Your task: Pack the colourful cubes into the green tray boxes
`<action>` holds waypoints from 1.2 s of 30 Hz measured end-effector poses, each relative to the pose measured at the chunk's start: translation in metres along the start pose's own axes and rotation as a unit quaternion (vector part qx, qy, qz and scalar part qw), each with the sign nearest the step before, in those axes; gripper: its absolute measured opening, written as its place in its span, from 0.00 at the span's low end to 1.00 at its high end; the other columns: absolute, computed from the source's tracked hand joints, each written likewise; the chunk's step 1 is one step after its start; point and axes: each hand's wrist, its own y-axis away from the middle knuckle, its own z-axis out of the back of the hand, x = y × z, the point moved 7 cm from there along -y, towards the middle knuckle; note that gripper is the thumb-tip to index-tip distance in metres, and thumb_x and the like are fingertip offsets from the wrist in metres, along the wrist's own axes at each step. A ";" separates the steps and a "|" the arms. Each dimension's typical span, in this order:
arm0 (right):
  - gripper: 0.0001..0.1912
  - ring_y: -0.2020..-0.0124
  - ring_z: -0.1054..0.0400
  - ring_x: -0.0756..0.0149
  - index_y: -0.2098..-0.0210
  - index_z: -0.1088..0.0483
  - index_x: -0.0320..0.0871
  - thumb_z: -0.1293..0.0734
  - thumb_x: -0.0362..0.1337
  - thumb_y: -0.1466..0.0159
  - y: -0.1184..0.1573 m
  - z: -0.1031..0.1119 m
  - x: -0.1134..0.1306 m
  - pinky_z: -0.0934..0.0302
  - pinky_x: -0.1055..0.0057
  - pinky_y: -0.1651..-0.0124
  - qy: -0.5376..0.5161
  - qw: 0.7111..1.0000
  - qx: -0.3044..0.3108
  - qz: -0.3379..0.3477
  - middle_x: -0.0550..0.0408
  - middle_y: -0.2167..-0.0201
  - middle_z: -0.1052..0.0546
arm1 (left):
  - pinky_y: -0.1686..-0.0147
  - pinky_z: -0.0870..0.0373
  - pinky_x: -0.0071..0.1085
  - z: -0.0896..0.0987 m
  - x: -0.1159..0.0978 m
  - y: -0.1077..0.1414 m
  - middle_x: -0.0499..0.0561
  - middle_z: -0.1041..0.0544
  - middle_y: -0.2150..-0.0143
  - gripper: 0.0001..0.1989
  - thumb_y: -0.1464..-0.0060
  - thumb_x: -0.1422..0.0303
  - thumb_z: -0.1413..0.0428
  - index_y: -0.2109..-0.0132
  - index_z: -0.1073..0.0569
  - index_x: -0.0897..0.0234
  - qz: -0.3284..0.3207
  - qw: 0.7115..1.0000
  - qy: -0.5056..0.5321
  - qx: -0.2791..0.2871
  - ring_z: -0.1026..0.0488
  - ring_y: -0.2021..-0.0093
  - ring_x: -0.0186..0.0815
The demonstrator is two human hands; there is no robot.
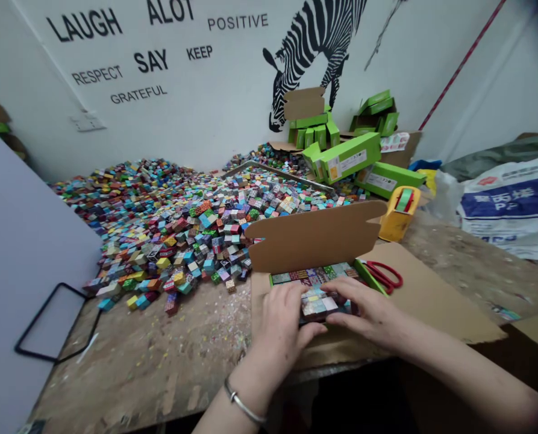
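A block of small patterned cubes (316, 304) is squeezed between my two hands, low over the front of an open box. My left hand (283, 322) closes on its left side, thumb in front. On the right side, the fingers and thumb of my right hand (370, 310) press against the same cubes. Behind them, rows of patterned cubes (311, 276) fill the back of the open box, whose brown lid (316, 237) stands up. The box's front part is hidden by my hands. Red-handled scissors (386, 276) lie by its right green side wall.
A large heap of coloured cubes (196, 223) spreads over the wooden table (160, 361) to the left and back. A cardboard sheet (435, 295) lies under the box. A yellow tape dispenser (397, 217), green boxes (350, 158) and a white sack (512, 205) stand at the right.
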 end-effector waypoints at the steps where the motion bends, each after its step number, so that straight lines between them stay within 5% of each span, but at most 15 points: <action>1: 0.19 0.52 0.33 0.58 0.50 0.31 0.43 0.32 0.34 0.42 -0.002 -0.002 0.005 0.37 0.60 0.50 0.016 1.000 -0.003 0.016 0.46 0.53 0.27 | 0.52 0.34 0.46 0.004 0.004 0.004 0.56 0.29 0.51 0.28 0.55 0.64 0.34 0.48 0.36 0.63 0.007 1.000 -0.010 -0.002 0.33 0.51 0.46; 5: 0.12 0.56 0.32 0.56 0.57 0.28 0.42 0.33 0.31 0.41 -0.008 -0.014 0.017 0.36 0.58 0.53 0.083 0.995 0.031 0.054 0.46 0.59 0.25 | 0.58 0.35 0.43 0.015 0.007 0.013 0.51 0.26 0.59 0.05 0.44 0.70 0.43 0.59 0.28 0.61 0.005 0.999 -0.050 -0.003 0.31 0.57 0.42; 7: 0.09 0.58 0.32 0.57 0.60 0.27 0.42 0.34 0.32 0.40 -0.007 -0.009 0.015 0.35 0.59 0.55 0.093 0.993 0.021 0.068 0.48 0.62 0.24 | 0.60 0.36 0.43 0.018 -0.001 0.011 0.51 0.25 0.61 0.04 0.42 0.71 0.46 0.60 0.27 0.61 -0.012 0.998 -0.063 -0.020 0.31 0.59 0.42; 11: 0.11 0.58 0.30 0.59 0.56 0.28 0.43 0.38 0.36 0.36 0.007 0.026 -0.008 0.34 0.61 0.55 0.111 0.988 -0.053 0.094 0.47 0.60 0.24 | 0.58 0.33 0.45 0.012 -0.016 0.001 0.52 0.25 0.58 0.09 0.40 0.65 0.49 0.55 0.27 0.61 -0.033 0.997 -0.068 -0.020 0.31 0.57 0.42; 15: 0.10 0.59 0.29 0.57 0.59 0.27 0.44 0.39 0.36 0.37 0.019 0.047 -0.038 0.33 0.59 0.56 0.184 0.977 -0.070 0.083 0.47 0.62 0.23 | 0.50 0.32 0.45 -0.007 -0.022 -0.006 0.56 0.27 0.49 0.14 0.39 0.64 0.49 0.50 0.30 0.66 -0.052 0.994 -0.094 0.037 0.32 0.49 0.45; 19: 0.10 0.62 0.30 0.58 0.60 0.27 0.43 0.38 0.32 0.39 0.018 0.036 -0.044 0.33 0.61 0.60 0.214 0.973 -0.046 0.072 0.47 0.65 0.24 | 0.43 0.37 0.50 -0.023 -0.026 -0.007 0.57 0.32 0.40 0.24 0.42 0.59 0.47 0.43 0.35 0.67 -0.081 0.983 -0.137 0.086 0.38 0.40 0.49; 25: 0.10 0.59 0.32 0.57 0.61 0.29 0.43 0.39 0.30 0.40 0.015 0.023 -0.043 0.35 0.57 0.55 0.197 0.978 -0.058 0.033 0.46 0.62 0.27 | 0.44 0.37 0.52 -0.024 -0.029 -0.011 0.57 0.31 0.41 0.26 0.44 0.56 0.45 0.43 0.34 0.67 -0.097 0.978 -0.154 0.105 0.36 0.41 0.50; 32: 0.18 0.57 0.33 0.55 0.56 0.33 0.42 0.37 0.27 0.46 0.015 0.028 -0.048 0.36 0.57 0.54 0.174 0.983 -0.060 -0.017 0.46 0.59 0.30 | 0.40 0.41 0.48 -0.044 -0.045 -0.023 0.60 0.41 0.35 0.37 0.46 0.47 0.48 0.38 0.41 0.69 -0.125 0.974 -0.150 0.119 0.43 0.36 0.50; 36: 0.11 0.59 0.33 0.55 0.61 0.31 0.43 0.39 0.30 0.43 0.018 0.032 -0.049 0.36 0.58 0.58 0.192 0.980 -0.044 -0.011 0.47 0.63 0.29 | 0.38 0.44 0.46 -0.060 -0.046 -0.024 0.58 0.40 0.35 0.38 0.46 0.45 0.50 0.38 0.40 0.70 -0.130 0.973 -0.137 0.133 0.44 0.35 0.47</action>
